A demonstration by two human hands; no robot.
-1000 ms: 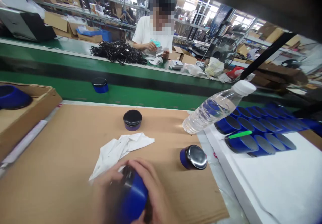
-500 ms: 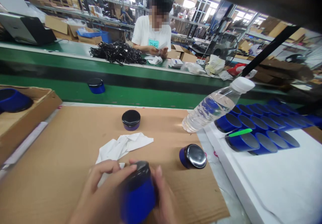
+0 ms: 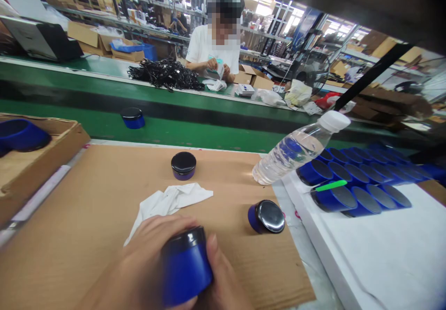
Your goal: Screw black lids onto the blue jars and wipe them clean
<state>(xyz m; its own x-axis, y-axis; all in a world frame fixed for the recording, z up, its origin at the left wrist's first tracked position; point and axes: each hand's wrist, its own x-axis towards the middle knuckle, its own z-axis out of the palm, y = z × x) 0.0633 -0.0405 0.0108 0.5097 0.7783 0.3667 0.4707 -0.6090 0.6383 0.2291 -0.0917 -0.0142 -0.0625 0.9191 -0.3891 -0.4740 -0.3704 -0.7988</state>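
Note:
Both of my hands grip a blue cylindrical housing with a glossy black rim, tilted over the cardboard sheet. My left hand wraps its left side and top, fingers across the black end. From the right, my right hand holds it with the thumb up along its side; the other fingers are mostly hidden. Just beyond my left hand lies a crumpled white cloth. A short black-topped housing stands behind the cloth, and another housing lies tilted to the right.
A water bottle stands at the cardboard's right edge. Rows of blue housings with a green-handled tool occupy the white board. At left is a cardboard tray. Across the green conveyor, a person handles white pieces.
The housing in my hands has turned and tilted slightly. My left-hand fingers have moved over its black end. The person opposite has raised their hands.

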